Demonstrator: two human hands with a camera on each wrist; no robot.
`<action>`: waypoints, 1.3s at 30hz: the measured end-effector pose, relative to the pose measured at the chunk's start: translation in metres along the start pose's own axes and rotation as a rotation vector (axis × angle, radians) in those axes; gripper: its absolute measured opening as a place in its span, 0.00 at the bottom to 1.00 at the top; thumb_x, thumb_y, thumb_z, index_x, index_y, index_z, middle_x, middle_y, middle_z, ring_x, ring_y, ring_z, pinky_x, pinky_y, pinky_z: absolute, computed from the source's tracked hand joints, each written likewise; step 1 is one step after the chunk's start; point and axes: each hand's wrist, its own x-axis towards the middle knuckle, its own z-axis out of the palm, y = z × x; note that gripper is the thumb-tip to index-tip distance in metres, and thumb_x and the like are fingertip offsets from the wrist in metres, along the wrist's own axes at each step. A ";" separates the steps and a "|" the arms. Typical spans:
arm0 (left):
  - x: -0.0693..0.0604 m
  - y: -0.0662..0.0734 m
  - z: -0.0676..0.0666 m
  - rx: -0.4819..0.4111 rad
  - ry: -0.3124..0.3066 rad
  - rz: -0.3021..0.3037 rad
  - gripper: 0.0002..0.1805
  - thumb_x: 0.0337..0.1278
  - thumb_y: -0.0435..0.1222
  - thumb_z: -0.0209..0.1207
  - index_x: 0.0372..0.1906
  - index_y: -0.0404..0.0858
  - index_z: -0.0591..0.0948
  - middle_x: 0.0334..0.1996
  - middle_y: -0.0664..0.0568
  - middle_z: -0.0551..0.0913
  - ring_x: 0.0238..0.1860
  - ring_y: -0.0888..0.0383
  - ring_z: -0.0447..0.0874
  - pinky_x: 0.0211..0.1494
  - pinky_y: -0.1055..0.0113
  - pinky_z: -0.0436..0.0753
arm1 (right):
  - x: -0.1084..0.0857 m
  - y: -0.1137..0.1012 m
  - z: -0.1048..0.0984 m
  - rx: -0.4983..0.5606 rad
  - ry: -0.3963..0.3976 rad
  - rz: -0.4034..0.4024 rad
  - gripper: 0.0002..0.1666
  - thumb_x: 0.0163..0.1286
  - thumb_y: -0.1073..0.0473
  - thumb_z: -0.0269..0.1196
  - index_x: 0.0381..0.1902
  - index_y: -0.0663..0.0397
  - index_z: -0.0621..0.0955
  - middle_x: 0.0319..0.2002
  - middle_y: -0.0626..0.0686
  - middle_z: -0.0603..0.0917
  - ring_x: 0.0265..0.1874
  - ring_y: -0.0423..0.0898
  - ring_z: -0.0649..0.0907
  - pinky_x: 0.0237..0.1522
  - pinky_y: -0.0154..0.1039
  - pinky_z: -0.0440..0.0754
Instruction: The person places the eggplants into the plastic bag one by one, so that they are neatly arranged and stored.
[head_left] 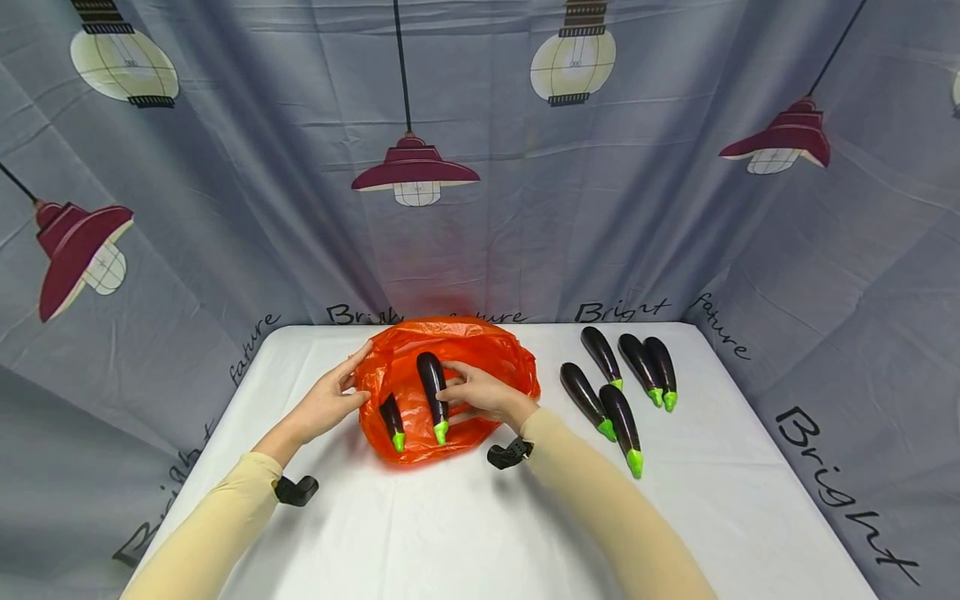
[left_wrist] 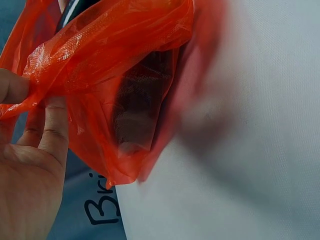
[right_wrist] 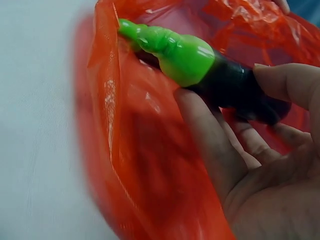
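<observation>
A red plastic bag [head_left: 480, 342] lies wide open at the back middle of the table. My left hand [head_left: 330, 404] pinches its left rim between thumb and fingers; in the left wrist view the film [left_wrist: 100, 75] bunches there. Over the bag's mouth, my right hand [head_left: 480, 392] holds a dark purple eggplant [head_left: 431, 379] with a bright green stem end. The right wrist view shows the thumb on top of this eggplant [right_wrist: 232, 82] and the fingers beneath. Another eggplant [head_left: 392, 417] is inside the bag to the left, partly covered by the red film.
Several more eggplants [head_left: 577, 387] lie in a loose group on the white tablecloth [head_left: 420, 542], right of the bag. A grey curtain [head_left: 480, 250] printed with lamps hangs behind and beside the table. A black strap device [head_left: 510, 452] is on each wrist.
</observation>
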 end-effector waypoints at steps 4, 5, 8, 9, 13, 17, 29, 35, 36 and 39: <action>0.000 0.001 0.000 -0.001 0.004 0.001 0.46 0.69 0.26 0.58 0.83 0.57 0.53 0.82 0.47 0.51 0.73 0.39 0.65 0.69 0.45 0.70 | 0.009 0.000 0.009 -0.023 0.039 -0.009 0.49 0.69 0.64 0.68 0.81 0.46 0.58 0.58 0.61 0.78 0.48 0.57 0.85 0.46 0.56 0.86; 0.000 0.001 0.000 -0.001 0.004 0.001 0.46 0.69 0.26 0.58 0.83 0.57 0.53 0.82 0.47 0.51 0.73 0.39 0.65 0.69 0.45 0.70 | 0.011 0.000 0.011 -0.029 0.045 -0.012 0.48 0.69 0.64 0.68 0.81 0.47 0.58 0.57 0.61 0.78 0.48 0.57 0.86 0.46 0.56 0.86; 0.000 0.002 0.000 0.002 0.006 -0.005 0.46 0.69 0.27 0.58 0.83 0.57 0.53 0.82 0.46 0.51 0.74 0.38 0.64 0.70 0.43 0.68 | 0.017 0.002 0.016 -0.038 0.058 -0.015 0.48 0.70 0.64 0.68 0.81 0.47 0.58 0.56 0.61 0.78 0.47 0.57 0.86 0.45 0.55 0.87; 0.000 0.002 0.000 0.004 0.006 -0.006 0.46 0.69 0.27 0.58 0.83 0.57 0.53 0.82 0.46 0.51 0.74 0.38 0.63 0.70 0.43 0.68 | 0.019 0.002 0.017 -0.040 0.061 -0.016 0.48 0.70 0.64 0.68 0.81 0.48 0.58 0.56 0.61 0.78 0.47 0.57 0.86 0.45 0.54 0.87; -0.001 0.002 0.001 0.013 0.013 -0.011 0.45 0.69 0.28 0.58 0.83 0.58 0.53 0.81 0.45 0.51 0.75 0.37 0.61 0.71 0.41 0.65 | 0.026 0.004 0.024 -0.047 0.073 -0.017 0.48 0.70 0.65 0.68 0.81 0.50 0.58 0.55 0.61 0.78 0.46 0.56 0.87 0.46 0.56 0.86; -0.001 0.003 0.001 0.015 0.010 -0.009 0.45 0.69 0.27 0.57 0.83 0.58 0.53 0.81 0.45 0.51 0.75 0.37 0.61 0.71 0.40 0.64 | 0.031 0.005 0.030 -0.074 0.082 -0.027 0.47 0.70 0.65 0.67 0.80 0.50 0.59 0.54 0.61 0.79 0.44 0.55 0.87 0.47 0.57 0.86; 0.000 0.001 0.001 0.005 0.008 -0.001 0.45 0.69 0.27 0.57 0.83 0.58 0.53 0.81 0.46 0.52 0.73 0.40 0.65 0.70 0.44 0.68 | 0.044 0.006 0.047 -0.121 0.130 -0.038 0.45 0.69 0.68 0.66 0.80 0.49 0.61 0.51 0.60 0.82 0.40 0.57 0.87 0.41 0.55 0.88; 0.000 -0.001 0.001 0.012 0.008 -0.001 0.45 0.70 0.27 0.57 0.83 0.58 0.53 0.82 0.48 0.51 0.74 0.39 0.63 0.71 0.43 0.66 | 0.046 0.005 0.050 -0.160 0.138 -0.023 0.45 0.69 0.68 0.67 0.79 0.49 0.62 0.50 0.60 0.82 0.37 0.56 0.86 0.40 0.54 0.88; 0.000 -0.001 0.001 0.011 0.009 -0.001 0.45 0.70 0.27 0.57 0.83 0.58 0.53 0.82 0.48 0.50 0.74 0.40 0.63 0.71 0.43 0.67 | 0.046 0.006 0.050 -0.164 0.138 -0.022 0.45 0.69 0.68 0.67 0.79 0.49 0.62 0.50 0.60 0.82 0.37 0.56 0.86 0.40 0.54 0.88; -0.001 0.000 0.001 0.006 0.009 0.001 0.45 0.69 0.26 0.57 0.83 0.58 0.53 0.82 0.48 0.50 0.74 0.40 0.64 0.70 0.43 0.68 | 0.047 0.007 0.050 -0.168 0.134 -0.017 0.45 0.68 0.68 0.67 0.79 0.48 0.63 0.49 0.59 0.82 0.36 0.56 0.86 0.39 0.54 0.88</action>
